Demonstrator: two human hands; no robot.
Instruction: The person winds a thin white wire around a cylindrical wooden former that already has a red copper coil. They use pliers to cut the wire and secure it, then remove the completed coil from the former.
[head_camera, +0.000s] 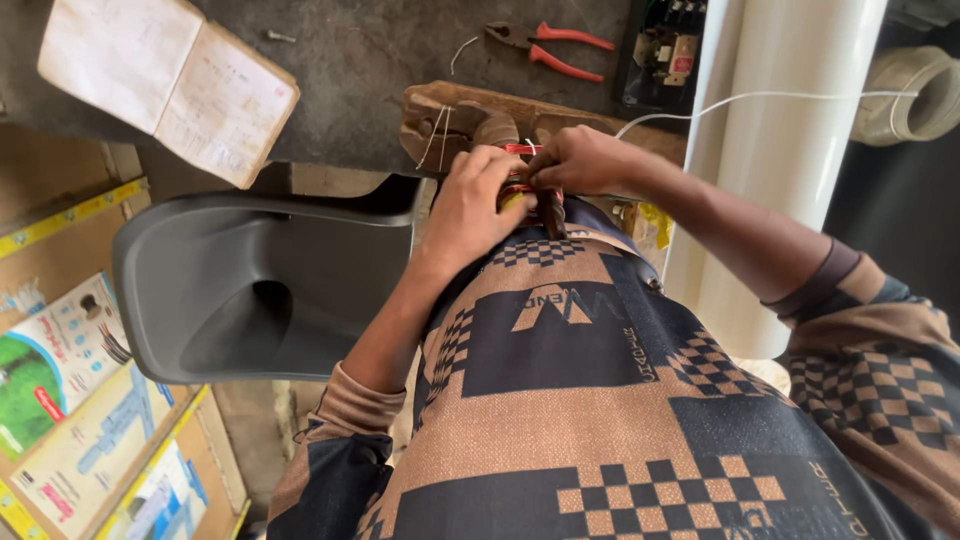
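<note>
The left hand (470, 205) and right hand (580, 160) both gripped a small red coil (520, 150), pinched between them. They met just before the wooden block (440, 110) at the workbench (360, 60) edge.

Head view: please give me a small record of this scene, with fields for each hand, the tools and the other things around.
left hand: closed on a small red part
right hand: pinching the same part from the other side
white wire: runs from the hands to the right
pliers: red handles, lying on the bench, untouched
notebook: open, upper left
chair: grey plastic, left of the person
wood block: under the hands
</note>
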